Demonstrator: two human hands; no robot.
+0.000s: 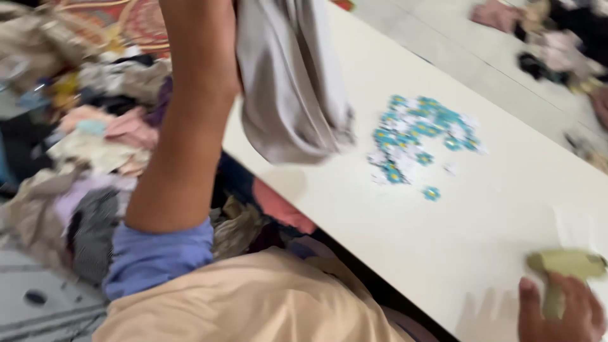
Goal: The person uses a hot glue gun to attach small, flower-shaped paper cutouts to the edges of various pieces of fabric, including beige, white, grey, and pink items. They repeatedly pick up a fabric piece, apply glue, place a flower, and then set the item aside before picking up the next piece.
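Grey cloth (291, 82): soft, light, limp, hanging bunched above the tabletop (506, 215) edge; best gathered at its upper folds. Left hand is lifting out of frame, so its grip cannot be told. Right hand (560, 310) is closing on a pale green glue gun (563, 269). Blue flower cutouts (421, 136) are lying nearby.

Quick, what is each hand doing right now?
Left hand: out of view above; its raised arm lifts a grey cloth.
Right hand: closed on a green glue gun.
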